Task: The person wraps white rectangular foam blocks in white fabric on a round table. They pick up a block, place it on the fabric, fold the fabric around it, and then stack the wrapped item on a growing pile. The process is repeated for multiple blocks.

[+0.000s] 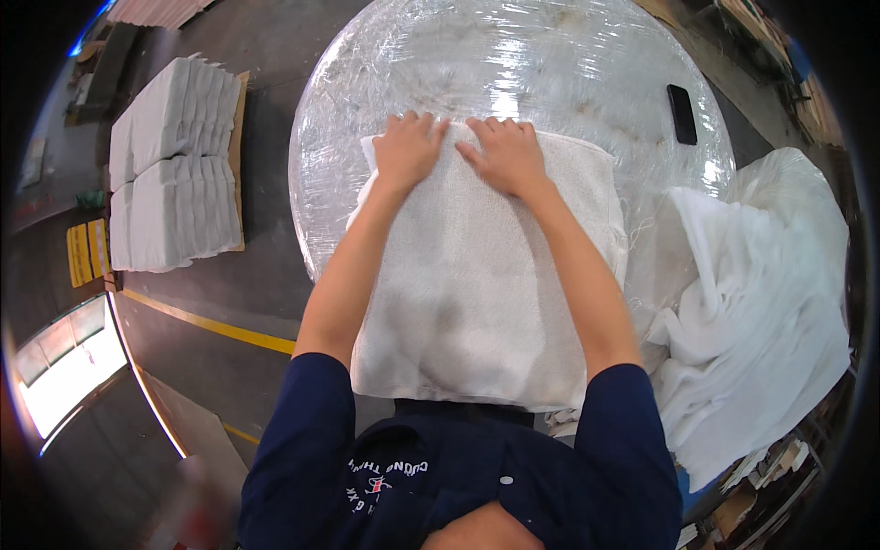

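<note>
Cloth (467, 275) | left fingers (411, 118), right fingers (493, 124) on far edge, grip unclear | shirt (568, 467): white lettering

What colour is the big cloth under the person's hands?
The cloth is plain white, seen best in the head view.

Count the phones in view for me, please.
1. The black phone lies on the plastic-wrapped round surface, to the right of the right hand. Any under the white cloth would be hidden.
</note>
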Tool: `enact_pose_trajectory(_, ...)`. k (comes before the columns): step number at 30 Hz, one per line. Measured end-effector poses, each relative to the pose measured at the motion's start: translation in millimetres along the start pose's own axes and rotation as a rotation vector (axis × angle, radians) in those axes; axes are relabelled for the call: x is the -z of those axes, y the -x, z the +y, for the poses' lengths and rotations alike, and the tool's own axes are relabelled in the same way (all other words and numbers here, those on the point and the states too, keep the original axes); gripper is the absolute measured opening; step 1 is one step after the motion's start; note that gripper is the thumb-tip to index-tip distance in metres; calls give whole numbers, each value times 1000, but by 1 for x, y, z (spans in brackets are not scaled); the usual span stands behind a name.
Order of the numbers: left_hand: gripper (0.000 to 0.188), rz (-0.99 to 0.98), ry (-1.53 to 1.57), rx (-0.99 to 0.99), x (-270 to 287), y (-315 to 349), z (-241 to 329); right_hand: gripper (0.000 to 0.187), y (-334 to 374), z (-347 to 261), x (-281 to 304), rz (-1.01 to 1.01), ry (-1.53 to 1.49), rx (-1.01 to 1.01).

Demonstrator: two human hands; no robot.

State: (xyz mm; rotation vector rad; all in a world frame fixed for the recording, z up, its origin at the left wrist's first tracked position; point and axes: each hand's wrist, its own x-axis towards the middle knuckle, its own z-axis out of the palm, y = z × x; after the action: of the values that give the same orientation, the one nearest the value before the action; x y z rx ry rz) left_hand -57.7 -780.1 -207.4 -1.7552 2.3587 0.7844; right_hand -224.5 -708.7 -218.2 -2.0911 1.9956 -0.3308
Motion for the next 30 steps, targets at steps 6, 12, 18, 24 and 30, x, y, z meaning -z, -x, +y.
enact_pose_trajectory(6, 50, 37, 131, 99, 22, -16, -56, 48, 9, 44, 25, 20, 47, -209)
enact_pose_trajectory(12, 68, 407, 188, -10, -36, 28, -31, 45, 62, 90, 8, 152, 84, -589)
enact_pose_trajectory(18, 68, 52, 361, 82, -5, 27, -52, 44, 80, 154, 27, 284, -451, -494)
enact_pose_trajectory(24, 58, -159, 695, 365, -11, 78, -120, 39, 180, 189, 22, 29, -722, -946)
enact_pose_trajectory(30, 36, 100, 583, 144, -35, 68, -155, 33, 182, 189, 9, 36, -782, -810)
